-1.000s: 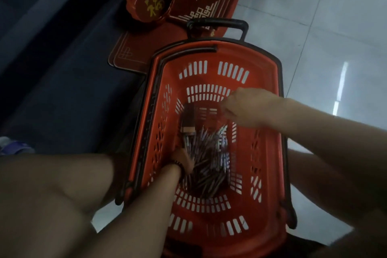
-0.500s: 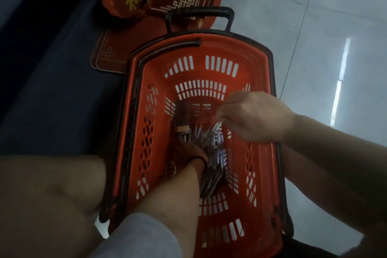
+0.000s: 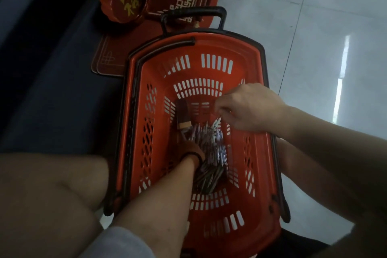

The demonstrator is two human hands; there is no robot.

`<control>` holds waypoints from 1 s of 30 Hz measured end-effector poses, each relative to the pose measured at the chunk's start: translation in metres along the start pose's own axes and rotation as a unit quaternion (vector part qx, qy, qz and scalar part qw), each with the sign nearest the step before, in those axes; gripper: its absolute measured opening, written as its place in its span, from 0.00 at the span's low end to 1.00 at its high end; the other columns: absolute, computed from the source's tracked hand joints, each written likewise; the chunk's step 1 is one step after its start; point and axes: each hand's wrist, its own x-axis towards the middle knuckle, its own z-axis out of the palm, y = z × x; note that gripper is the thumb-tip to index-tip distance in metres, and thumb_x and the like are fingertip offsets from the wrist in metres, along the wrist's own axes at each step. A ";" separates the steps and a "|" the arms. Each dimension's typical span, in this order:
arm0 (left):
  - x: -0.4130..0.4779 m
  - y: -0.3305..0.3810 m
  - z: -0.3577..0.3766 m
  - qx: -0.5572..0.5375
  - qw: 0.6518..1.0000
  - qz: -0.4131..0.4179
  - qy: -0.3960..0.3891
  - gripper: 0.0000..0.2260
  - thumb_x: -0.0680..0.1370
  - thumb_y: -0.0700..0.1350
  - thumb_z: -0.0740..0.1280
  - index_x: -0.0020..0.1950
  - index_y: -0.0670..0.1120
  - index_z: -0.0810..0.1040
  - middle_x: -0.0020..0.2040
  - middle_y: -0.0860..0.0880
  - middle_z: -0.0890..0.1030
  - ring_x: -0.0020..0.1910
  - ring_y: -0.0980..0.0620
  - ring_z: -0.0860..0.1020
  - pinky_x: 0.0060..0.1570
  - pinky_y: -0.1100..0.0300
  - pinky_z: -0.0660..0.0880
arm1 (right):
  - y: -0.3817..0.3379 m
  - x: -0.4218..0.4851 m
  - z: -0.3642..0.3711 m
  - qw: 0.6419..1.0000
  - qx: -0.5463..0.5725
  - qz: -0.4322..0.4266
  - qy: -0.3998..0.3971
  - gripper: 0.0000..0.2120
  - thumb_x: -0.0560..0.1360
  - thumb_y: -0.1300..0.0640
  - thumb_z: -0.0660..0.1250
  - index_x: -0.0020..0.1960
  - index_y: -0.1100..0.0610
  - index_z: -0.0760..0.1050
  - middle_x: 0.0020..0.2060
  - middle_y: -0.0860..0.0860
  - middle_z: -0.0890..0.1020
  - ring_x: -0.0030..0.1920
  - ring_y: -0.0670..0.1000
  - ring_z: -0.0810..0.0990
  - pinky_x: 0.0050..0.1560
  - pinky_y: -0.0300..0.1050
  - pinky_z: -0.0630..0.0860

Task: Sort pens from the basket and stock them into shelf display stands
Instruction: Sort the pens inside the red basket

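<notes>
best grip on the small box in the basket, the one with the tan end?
Probably the long sides of the box, near its dark far half, coming straight down from above. It lies flat on the basket floor, its tan end against the pen pile; the far end looks clear. The left hand is in the pile just behind it.

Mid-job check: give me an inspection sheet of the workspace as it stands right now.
Surface: pale tiled floor, glossy.
Job's things: red basket on floor; pens piled in its bottom; display stands not seen.
Clutter: dark box with tan end, inside basket beside pens.
Hands: left hand down among pens; right hand pinching a pen above pile.
Cables: nothing seen.
Surroundings: red bowl and red trays beyond basket; shelving dark.
</notes>
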 end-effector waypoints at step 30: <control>-0.173 0.015 -0.154 -0.555 0.751 0.176 -0.311 0.11 0.82 0.34 0.62 0.64 0.41 0.76 0.46 0.45 0.81 0.34 0.52 0.75 0.36 0.55 0.75 | -0.061 0.011 -0.027 0.877 0.445 0.180 0.020 0.07 0.77 0.55 0.76 0.41 0.55 0.86 0.30 0.55 0.81 0.30 0.52 0.77 0.33 0.47 0.75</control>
